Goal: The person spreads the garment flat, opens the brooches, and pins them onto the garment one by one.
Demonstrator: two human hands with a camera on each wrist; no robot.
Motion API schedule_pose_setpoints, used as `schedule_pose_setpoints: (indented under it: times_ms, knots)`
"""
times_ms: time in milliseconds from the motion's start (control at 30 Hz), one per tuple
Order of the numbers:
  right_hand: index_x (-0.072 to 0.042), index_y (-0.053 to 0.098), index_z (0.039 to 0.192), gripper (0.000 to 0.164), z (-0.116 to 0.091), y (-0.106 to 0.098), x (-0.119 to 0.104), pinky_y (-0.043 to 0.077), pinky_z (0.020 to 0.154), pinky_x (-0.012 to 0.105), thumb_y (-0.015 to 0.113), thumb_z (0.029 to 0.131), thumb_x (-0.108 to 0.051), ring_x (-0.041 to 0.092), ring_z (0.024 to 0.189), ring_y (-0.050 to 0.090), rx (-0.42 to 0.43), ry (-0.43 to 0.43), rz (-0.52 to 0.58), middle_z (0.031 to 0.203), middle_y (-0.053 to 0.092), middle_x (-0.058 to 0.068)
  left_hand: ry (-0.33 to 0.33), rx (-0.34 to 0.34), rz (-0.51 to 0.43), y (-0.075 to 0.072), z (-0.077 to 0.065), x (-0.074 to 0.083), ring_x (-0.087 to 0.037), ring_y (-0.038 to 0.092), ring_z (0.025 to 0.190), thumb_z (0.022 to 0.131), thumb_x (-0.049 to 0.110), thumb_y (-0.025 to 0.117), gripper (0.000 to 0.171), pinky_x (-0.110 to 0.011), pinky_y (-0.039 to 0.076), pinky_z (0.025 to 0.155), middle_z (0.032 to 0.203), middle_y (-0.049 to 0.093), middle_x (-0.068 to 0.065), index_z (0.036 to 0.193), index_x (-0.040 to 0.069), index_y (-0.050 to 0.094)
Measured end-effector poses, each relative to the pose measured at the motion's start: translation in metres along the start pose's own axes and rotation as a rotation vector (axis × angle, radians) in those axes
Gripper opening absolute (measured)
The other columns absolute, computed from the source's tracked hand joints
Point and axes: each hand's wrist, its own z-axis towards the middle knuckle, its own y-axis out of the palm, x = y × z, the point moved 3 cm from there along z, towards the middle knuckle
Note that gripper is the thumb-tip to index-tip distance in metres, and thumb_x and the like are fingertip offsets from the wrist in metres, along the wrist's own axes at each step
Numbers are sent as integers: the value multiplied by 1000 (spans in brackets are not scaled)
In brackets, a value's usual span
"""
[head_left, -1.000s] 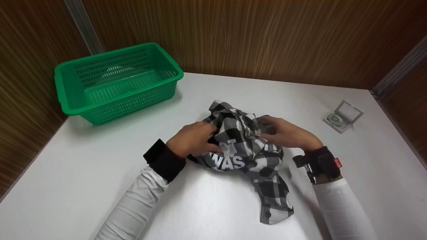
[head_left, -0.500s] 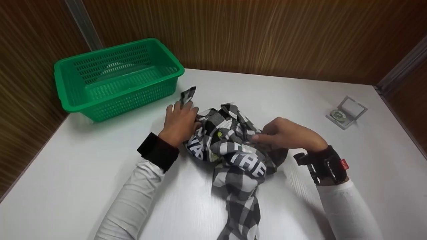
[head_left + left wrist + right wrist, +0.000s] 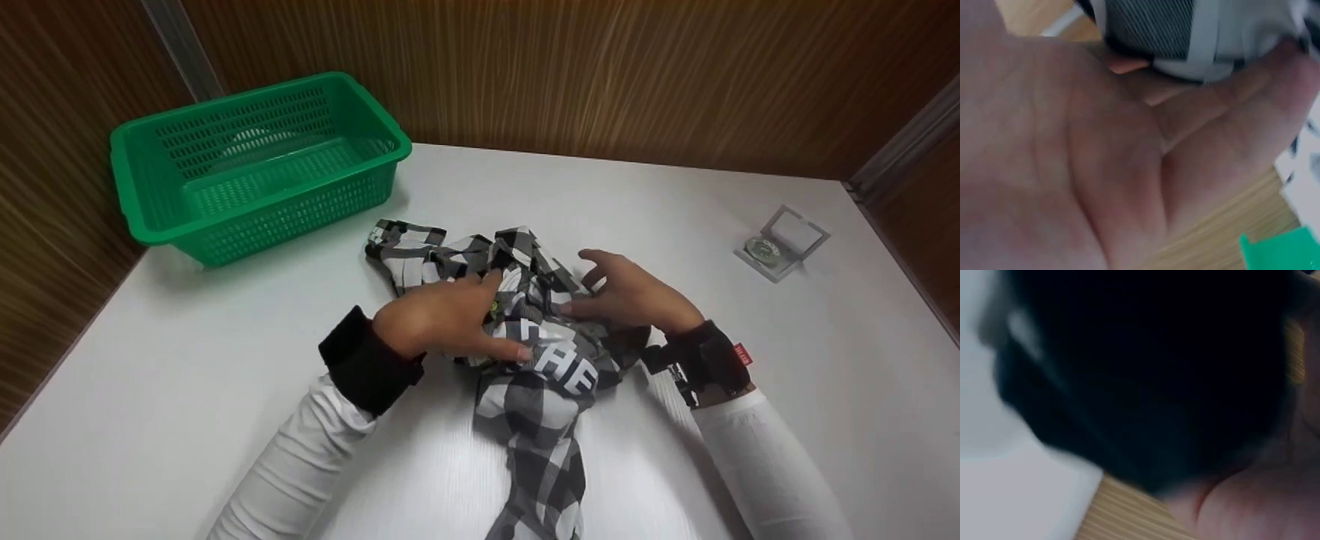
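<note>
A crumpled black, grey and white checked shirt (image 3: 536, 405) with white printed letters lies in the middle of the table, one sleeve trailing toward me. My left hand (image 3: 446, 319) is over its left part, thumb stretched out by the lettering. In the left wrist view, nearly straight fingers (image 3: 1230, 129) lie against the fabric (image 3: 1151, 28). At the shirt's right side, my right hand (image 3: 630, 296) has its fingers apart from the thumb, and the thumb tip is at the cloth. Dark, blurred cloth (image 3: 1145, 382) fills most of the right wrist view, hiding those fingertips.
A green plastic basket (image 3: 285, 199) with slotted sides stands at the back left. A small clear case (image 3: 784, 244) with its lid up and a round green piece inside sits at the far right. Wood-grain panels (image 3: 525, 75) border the white table (image 3: 187, 390).
My left hand has let go of the cloth at the far left and moved right over the shirt. A sleeve now lies toward the basket. The right hand's fingers have spread and lifted.
</note>
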Motion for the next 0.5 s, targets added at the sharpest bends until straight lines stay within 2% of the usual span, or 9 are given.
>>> schedule_pose_setpoints:
  times_ms: [67,100,167,233,300,333,433,500]
  knots:
    - [1,30,151,95,1,-1,2,54,89,38,81,80,-36,26,97,67,1,6,47,112,67,18,30,-16,-16,5,8,-3,-31,25,150,82,70,61,112,-48,32,120,165,14,-16,159,17,0]
    - [1,33,149,92,2,-2,3,55,85,33,81,79,-35,22,91,67,2,7,69,107,69,15,54,0,-33,6,13,-6,-31,23,151,84,64,63,108,-48,30,121,166,11,-15,159,18,0]
    - [0,50,137,74,1,-6,5,54,73,26,81,79,-34,14,77,66,5,4,100,93,70,7,99,74,-46,7,23,-15,-32,22,151,89,52,65,98,-49,30,121,166,9,-14,160,21,5]
    - [-2,65,117,49,-2,-11,6,52,62,23,79,82,-33,8,66,62,12,1,125,80,66,1,116,196,-19,6,32,-24,-35,24,151,92,41,66,88,-53,31,119,166,13,-13,159,24,12]
    - [-5,70,95,29,-5,-17,7,48,53,21,75,85,-33,4,58,56,47,-8,117,70,60,-5,92,356,53,4,39,-30,-40,31,147,93,34,65,80,-57,38,113,164,19,-15,158,24,19]
    - [-5,70,88,25,-6,-21,8,48,52,22,72,88,-30,4,56,56,75,-19,122,68,59,-6,70,440,90,3,41,-32,-41,34,144,94,30,65,77,-59,41,109,163,22,-16,157,23,22]
    - [-1,70,93,19,-9,-32,13,55,52,25,64,93,-19,3,57,60,187,-44,185,71,64,2,36,668,162,-2,41,-28,-42,47,132,95,21,63,66,-58,50,94,155,35,-18,153,16,33]
    - [5,68,103,20,-10,-40,21,59,53,29,60,94,-12,4,58,64,287,-52,224,79,68,14,64,753,145,-6,36,-17,-38,52,123,97,19,60,58,-54,55,85,148,41,-18,149,13,39]
